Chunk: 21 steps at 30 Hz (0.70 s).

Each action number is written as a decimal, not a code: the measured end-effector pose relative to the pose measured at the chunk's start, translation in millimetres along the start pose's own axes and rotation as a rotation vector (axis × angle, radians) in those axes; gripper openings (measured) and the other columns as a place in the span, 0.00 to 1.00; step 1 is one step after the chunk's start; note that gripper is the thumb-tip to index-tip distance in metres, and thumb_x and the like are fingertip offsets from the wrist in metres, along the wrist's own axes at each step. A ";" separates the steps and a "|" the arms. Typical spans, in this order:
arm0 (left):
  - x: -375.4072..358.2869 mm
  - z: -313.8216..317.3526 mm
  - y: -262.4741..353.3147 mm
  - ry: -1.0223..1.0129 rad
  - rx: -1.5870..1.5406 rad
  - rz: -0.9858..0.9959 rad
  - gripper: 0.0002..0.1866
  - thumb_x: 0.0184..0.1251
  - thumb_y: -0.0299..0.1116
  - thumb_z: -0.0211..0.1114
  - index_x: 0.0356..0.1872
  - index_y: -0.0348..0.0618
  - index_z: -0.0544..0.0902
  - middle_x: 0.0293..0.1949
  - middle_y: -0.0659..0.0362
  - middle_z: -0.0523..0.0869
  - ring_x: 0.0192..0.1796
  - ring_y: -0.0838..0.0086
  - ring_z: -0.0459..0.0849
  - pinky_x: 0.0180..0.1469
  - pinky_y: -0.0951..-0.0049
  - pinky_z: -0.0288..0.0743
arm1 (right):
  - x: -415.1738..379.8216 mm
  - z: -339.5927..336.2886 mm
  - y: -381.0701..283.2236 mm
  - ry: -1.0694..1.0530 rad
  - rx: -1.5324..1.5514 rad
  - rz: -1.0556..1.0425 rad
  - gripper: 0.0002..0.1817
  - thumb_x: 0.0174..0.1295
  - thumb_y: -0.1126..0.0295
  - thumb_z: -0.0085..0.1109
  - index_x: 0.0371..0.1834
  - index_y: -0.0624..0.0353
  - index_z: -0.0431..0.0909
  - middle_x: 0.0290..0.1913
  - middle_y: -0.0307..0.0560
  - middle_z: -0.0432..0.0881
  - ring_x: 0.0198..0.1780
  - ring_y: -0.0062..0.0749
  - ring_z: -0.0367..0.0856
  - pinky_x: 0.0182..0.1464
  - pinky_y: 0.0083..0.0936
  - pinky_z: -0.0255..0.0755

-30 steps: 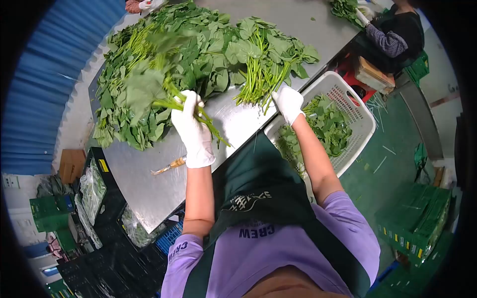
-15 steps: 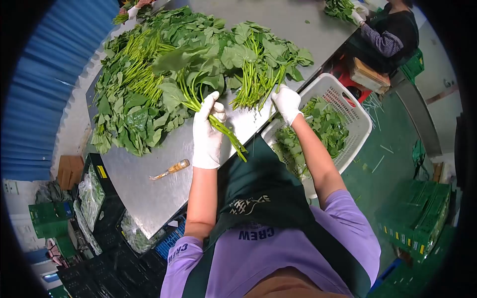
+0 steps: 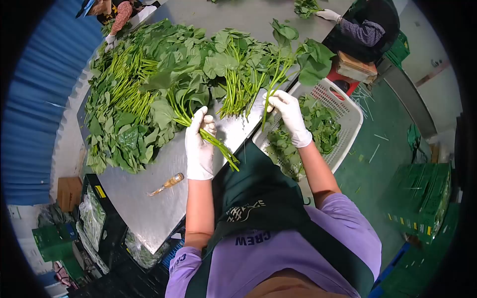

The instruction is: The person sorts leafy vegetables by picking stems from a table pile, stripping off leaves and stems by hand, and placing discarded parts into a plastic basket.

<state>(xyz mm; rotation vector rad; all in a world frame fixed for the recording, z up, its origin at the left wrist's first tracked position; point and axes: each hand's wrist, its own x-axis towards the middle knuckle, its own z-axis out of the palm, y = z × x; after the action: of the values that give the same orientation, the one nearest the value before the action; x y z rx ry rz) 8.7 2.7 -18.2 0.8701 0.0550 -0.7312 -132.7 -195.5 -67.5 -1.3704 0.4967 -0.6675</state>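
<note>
Right hand [image 3: 289, 115] now lifting stalks [image 3: 278, 74] upright

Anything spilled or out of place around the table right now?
Mostly tidy. Stray stems and bits lie scattered on the green floor beside the white basket, and a knife lies loose on the metal table near its edge.

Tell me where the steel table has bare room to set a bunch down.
Bare steel table lies around the wooden-handled knife, below the heap of leafy greens, left of the white-gloved left hand. Another strip is beyond the heap. The middle is crowded.
</note>
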 end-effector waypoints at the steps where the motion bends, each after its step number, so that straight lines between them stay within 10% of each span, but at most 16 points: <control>1: -11.4 11.9 0.0 -0.014 -0.018 -0.026 0.13 0.64 0.32 0.61 0.45 0.36 0.78 0.26 0.59 0.80 0.23 0.80 0.75 0.25 0.83 0.69 | -3.2 2.3 -2.5 -0.023 0.011 0.020 0.09 0.61 0.69 0.54 0.37 0.61 0.80 0.24 0.34 0.77 0.25 0.12 0.70 0.27 0.12 0.59; 8: -9.7 35.8 -12.0 -0.148 0.151 -0.119 0.18 0.63 0.31 0.59 0.51 0.31 0.74 0.42 0.49 0.84 0.27 0.80 0.77 0.29 0.82 0.74 | -28.0 21.0 -29.1 -0.239 0.036 0.063 0.09 0.61 0.72 0.53 0.40 0.65 0.80 0.29 0.36 0.78 0.29 0.15 0.73 0.34 0.15 0.68; 14: 11.4 35.2 -30.5 -0.384 0.317 -0.179 0.14 0.59 0.26 0.62 0.46 0.31 0.79 0.37 0.58 0.84 0.26 0.86 0.74 0.24 0.89 0.65 | -48.6 33.5 -43.5 -0.355 0.032 0.220 0.08 0.59 0.72 0.56 0.37 0.65 0.80 0.28 0.35 0.78 0.27 0.14 0.72 0.31 0.14 0.67; 21: -2.5 56.0 -7.8 -0.009 0.205 0.233 0.08 0.50 0.19 0.66 0.32 0.37 0.79 0.28 0.64 0.79 0.22 0.87 0.70 0.23 0.90 0.60 | -50.3 -5.0 -14.3 0.160 0.174 0.033 0.10 0.63 0.72 0.52 0.39 0.68 0.77 0.35 0.46 0.82 0.34 0.22 0.78 0.35 0.17 0.71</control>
<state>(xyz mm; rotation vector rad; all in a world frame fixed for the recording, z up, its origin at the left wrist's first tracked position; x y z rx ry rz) -11.4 -39.1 14.2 1.0490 -0.1296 -0.5274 -174.4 -165.4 -57.0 -1.1488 0.5737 -0.7789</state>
